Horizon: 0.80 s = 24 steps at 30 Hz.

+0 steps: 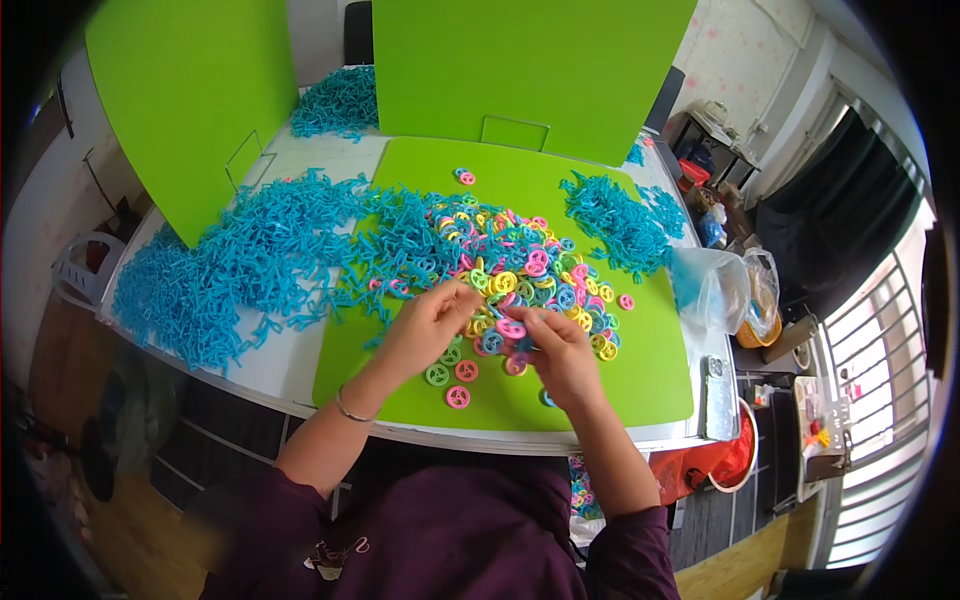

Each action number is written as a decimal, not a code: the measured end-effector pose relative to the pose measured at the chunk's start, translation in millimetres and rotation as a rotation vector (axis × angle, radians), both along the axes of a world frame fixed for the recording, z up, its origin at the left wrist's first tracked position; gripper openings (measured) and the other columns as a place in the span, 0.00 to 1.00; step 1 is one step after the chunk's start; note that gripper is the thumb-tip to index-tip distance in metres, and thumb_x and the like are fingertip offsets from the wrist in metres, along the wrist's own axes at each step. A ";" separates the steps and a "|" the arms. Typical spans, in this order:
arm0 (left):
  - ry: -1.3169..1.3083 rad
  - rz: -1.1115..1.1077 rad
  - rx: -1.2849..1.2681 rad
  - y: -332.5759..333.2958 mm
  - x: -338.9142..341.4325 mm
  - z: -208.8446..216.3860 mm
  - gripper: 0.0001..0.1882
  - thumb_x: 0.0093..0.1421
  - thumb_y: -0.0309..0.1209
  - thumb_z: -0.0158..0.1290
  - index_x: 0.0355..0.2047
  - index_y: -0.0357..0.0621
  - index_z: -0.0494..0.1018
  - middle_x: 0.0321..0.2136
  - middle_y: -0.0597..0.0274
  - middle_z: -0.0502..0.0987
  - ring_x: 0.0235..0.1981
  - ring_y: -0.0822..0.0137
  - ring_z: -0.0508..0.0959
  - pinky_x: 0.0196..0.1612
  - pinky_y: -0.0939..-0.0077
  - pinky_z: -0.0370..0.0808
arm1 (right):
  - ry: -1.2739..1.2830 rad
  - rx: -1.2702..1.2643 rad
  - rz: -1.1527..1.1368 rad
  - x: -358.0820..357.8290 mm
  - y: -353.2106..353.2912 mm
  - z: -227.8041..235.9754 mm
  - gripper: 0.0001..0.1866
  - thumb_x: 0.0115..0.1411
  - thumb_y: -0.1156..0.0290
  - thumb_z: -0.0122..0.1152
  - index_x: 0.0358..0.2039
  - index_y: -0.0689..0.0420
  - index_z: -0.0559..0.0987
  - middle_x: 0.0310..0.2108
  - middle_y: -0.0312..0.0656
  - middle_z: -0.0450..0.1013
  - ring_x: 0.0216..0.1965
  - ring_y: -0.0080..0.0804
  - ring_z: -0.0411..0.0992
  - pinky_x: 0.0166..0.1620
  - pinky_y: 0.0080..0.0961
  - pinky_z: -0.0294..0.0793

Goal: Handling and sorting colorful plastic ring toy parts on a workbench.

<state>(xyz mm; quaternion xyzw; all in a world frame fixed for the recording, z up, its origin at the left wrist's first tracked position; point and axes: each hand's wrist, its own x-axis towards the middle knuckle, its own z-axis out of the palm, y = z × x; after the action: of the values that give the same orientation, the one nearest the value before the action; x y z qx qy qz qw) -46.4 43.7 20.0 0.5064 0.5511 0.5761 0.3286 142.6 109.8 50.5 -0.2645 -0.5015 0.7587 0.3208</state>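
A heap of small plastic spoked wheels [540,262] in pink, yellow, green and blue lies on the green mat [640,380]. My right hand [562,352] pinches a pink wheel [511,328] at the heap's near edge. Close beside it, my left hand [432,322] is closed with curled fingertips; whatever is between them is hidden. Several loose wheels [458,397] rest on the mat just below my hands. Touching the heap's left side is a mass of thin blue plastic pieces [400,240].
More blue pieces [240,265] cover the table's left, with another pile [620,222] at the right. Green boards [530,70] stand along the back and left. A phone [718,398] lies at the right corner near a clear plastic bag [708,285]. Below stands a red-lined bin [735,450].
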 end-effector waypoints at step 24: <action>0.154 -0.420 -0.174 -14.0 25.2 27.6 0.08 0.51 0.28 0.62 0.29 0.41 0.74 0.26 0.68 0.76 0.30 0.79 0.73 0.31 0.82 0.70 | -0.438 1.007 -0.101 34.5 -59.4 -10.0 0.22 0.51 0.80 0.65 0.48 0.60 0.74 0.35 0.45 0.76 0.35 0.29 0.76 0.38 0.24 0.76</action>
<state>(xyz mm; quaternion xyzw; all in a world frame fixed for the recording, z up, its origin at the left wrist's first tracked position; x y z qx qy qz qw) -21.2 29.6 47.6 0.6220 0.5047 0.4054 0.4406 177.2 50.4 40.5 -0.2535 -0.8442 0.3360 0.3318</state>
